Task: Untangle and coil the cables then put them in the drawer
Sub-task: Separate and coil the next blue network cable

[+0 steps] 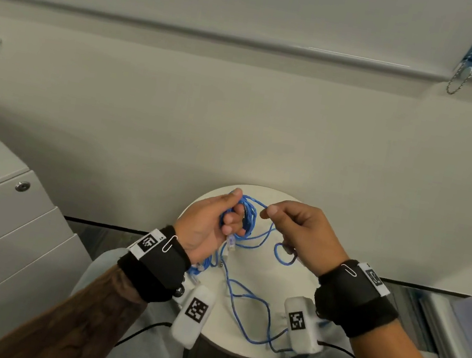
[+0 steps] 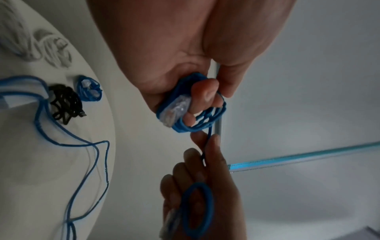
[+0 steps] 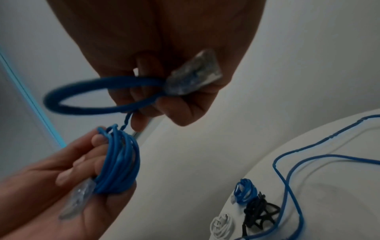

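Head view: above the round desk (image 1: 268, 351), the left hand (image 1: 204, 229) is gripping a blue coil (image 1: 246, 215), the right hand (image 1: 298, 230) pinching its tail; a loose cable (image 1: 250, 309) and the drawer (image 1: 0, 233) are waiting.

The coil (image 1: 245, 216) sits in the left hand (image 1: 208, 224), above the round table (image 1: 239, 340); loose cable (image 1: 250, 312) lies on it.
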The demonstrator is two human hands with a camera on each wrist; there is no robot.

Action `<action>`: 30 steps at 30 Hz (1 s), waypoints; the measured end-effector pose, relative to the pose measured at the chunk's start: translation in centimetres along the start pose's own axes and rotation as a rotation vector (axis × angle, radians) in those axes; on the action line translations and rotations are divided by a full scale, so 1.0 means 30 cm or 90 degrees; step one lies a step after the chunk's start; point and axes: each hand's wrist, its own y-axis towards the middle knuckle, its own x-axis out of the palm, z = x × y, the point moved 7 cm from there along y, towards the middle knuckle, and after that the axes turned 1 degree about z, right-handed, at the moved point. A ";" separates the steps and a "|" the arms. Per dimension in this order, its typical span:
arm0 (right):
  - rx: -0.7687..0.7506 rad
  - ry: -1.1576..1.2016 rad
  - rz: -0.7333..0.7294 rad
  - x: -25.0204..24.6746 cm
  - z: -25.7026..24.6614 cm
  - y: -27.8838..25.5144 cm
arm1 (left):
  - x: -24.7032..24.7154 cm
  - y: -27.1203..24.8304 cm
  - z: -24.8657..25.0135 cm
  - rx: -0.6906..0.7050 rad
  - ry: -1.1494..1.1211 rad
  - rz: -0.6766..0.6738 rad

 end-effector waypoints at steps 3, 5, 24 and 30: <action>-0.001 -0.011 -0.020 0.024 0.017 0.016 | -0.020 0.034 -0.021 -0.020 -0.047 0.007; 0.001 0.003 -0.011 0.020 0.036 0.039 | -0.040 0.056 -0.038 -0.027 -0.067 0.020; -0.040 -0.170 -0.065 0.140 0.253 0.129 | -0.078 0.213 -0.167 -0.095 -0.191 -0.014; -0.061 -0.223 -0.063 0.114 0.236 0.140 | -0.093 0.225 -0.166 -0.101 -0.066 -0.077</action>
